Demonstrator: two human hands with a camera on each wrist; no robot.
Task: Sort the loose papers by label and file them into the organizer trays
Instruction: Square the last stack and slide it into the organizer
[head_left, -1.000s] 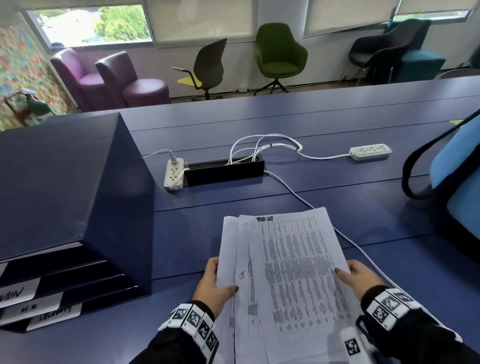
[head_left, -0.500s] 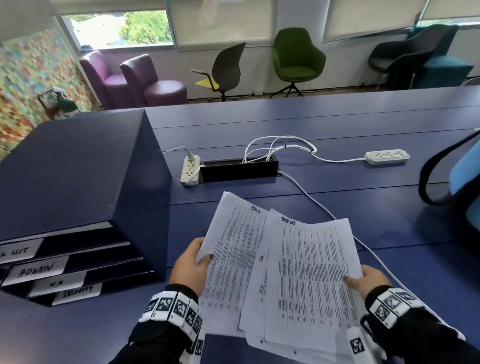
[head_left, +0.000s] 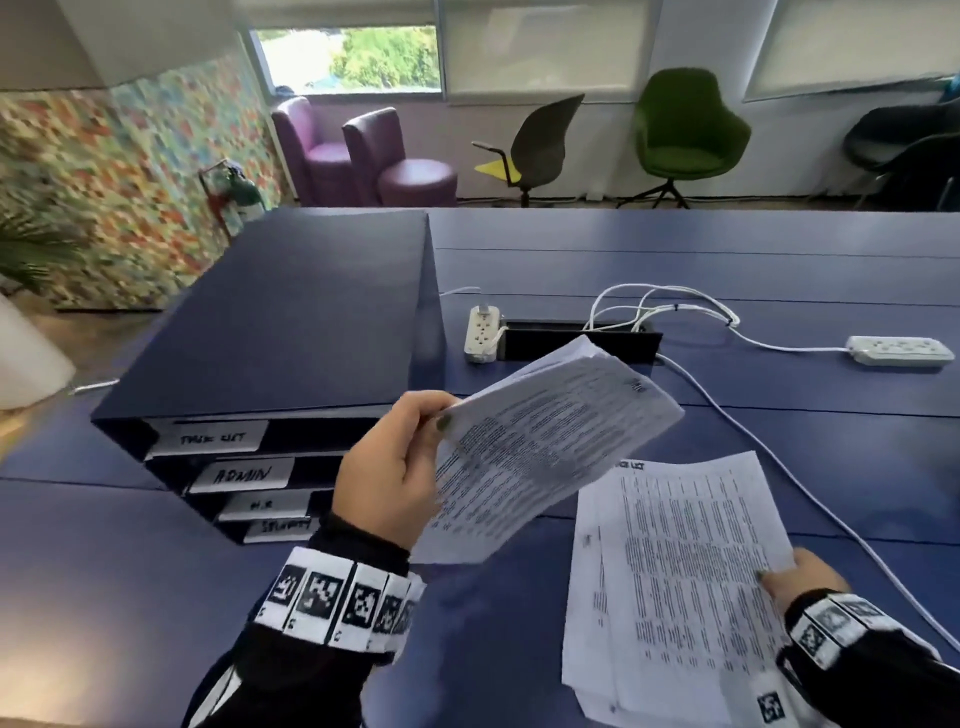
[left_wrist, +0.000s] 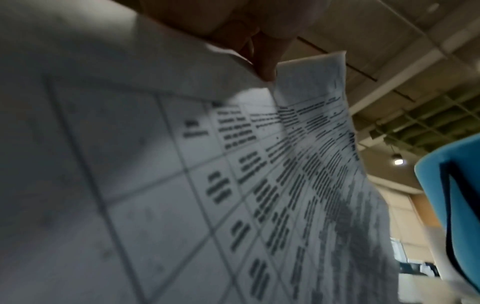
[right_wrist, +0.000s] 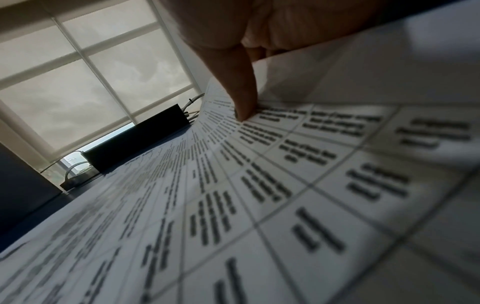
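Left hand (head_left: 387, 475): centre of the head view, raised above the table; its grip is closed on a thin sheaf of papers, thumb on top near the sheaf's left edge, fingers curled underneath.
Lifted papers (head_left: 540, 447): printed sheets tilted up and fanning toward the upper right of the frame, clear of the table; in the left wrist view (left_wrist: 233, 185) they fill most of the picture, showing a ruled table of blurred text, with one corner curling by a fingertip (left_wrist: 265, 61).
Right hand (head_left: 802, 577): lower right of the head view; its grip pinches the right edge of a second stack, thumb laid on the top sheet.
Remaining papers (head_left: 685, 587): lower right, lying low over the table, a few sheets slightly offset from one another; the top sheet has a heading too blurred to be sure of. In the right wrist view the thumb (right_wrist: 239, 90) presses on the printed sheet (right_wrist: 259, 195).
Organizer (head_left: 280, 332): dark blue box at centre left on the table, open trays facing the lower left, left of the lifted papers.
Tray labels: white strips from top to bottom reading "TASK LIST" (head_left: 213, 438), "ADMIN" (head_left: 241, 474), "H.R" (head_left: 262, 505), and a fourth (head_left: 283, 527) not legible.
Table (head_left: 779, 260): dark blue surface across the frame.
Power strips: one white strip (head_left: 483, 334) just right of the organizer, another (head_left: 898, 351) at the right edge, white cables between them.
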